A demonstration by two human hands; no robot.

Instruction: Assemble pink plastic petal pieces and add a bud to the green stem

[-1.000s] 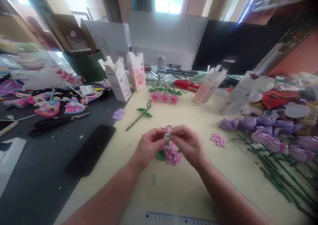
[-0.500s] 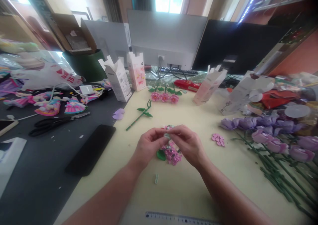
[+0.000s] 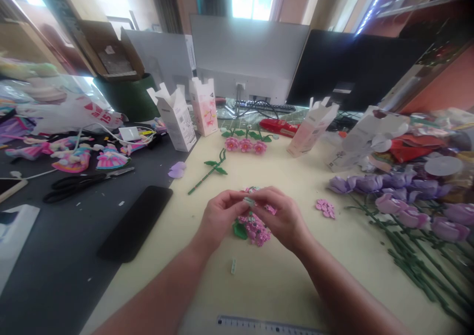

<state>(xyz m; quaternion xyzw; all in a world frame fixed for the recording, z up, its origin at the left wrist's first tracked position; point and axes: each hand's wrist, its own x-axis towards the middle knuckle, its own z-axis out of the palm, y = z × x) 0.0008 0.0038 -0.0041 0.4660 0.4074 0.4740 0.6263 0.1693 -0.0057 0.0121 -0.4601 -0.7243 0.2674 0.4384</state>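
My left hand (image 3: 221, 215) and my right hand (image 3: 283, 214) meet over the middle of the cream mat, fingertips pinched on a small pale green toy brick (image 3: 249, 202). Its exact shape is partly covered by the fingers. Just below and behind the hands lies a pile of pink flower pieces (image 3: 258, 232), with a green leaf piece (image 3: 240, 230) at its left side. Nearer to me, a loose pale green strip piece (image 3: 233, 266) rests on the mat. A flat cluster of pink flower pieces (image 3: 325, 208) lies right of my right hand.
A green stem with leaves (image 3: 211, 171) and pink flowers (image 3: 245, 145) lie beyond the hands. Purple roses (image 3: 394, 204) fill the right side. Left are a black phone (image 3: 136, 224) and scissors (image 3: 77, 186). A ruler (image 3: 266, 324) lies at the front. Opened boxes (image 3: 175, 120) stand behind.
The fingers of my right hand have shifted slightly, and more of the pale green brick shows between the fingertips. Both hands stay in about the same place.
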